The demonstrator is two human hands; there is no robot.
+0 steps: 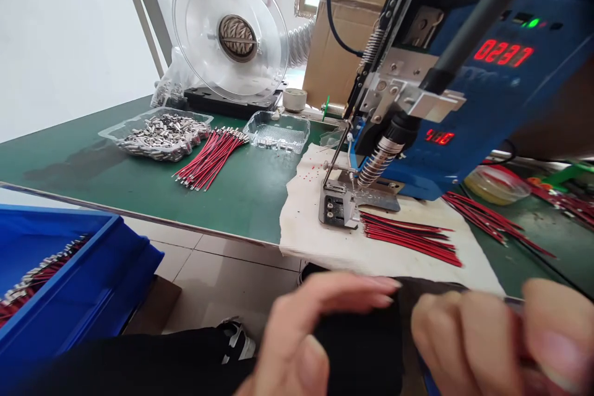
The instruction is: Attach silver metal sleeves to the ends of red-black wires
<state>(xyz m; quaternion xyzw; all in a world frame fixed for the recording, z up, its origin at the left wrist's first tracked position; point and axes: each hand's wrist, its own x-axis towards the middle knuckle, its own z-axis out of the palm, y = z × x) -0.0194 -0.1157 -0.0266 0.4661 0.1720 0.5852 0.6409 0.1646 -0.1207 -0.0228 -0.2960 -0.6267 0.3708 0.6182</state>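
Note:
My left hand (301,328) is low in the middle, index finger stretched forward and thumb apart, with nothing between them. At the lower right my right hand (487,334) is blurred, its fingers curled in. A dark bit shows by its thumb, too unclear to name. Beyond both hands, a bundle of red and black wires (408,238) lies on a cream cloth (320,241). Its left ends meet a small metal fixture (341,207) under the blue soldering machine (482,111). The machine's spring-wrapped soldering iron (383,158) points down above the fixture.
On the green table (241,210) are a tray of metal connectors (162,130), red wires with metal ends (211,158), a clear plastic box (278,130) and a transparent fume hood (195,31). More wires (492,216) lie right. A blue bin (93,284) stands lower left.

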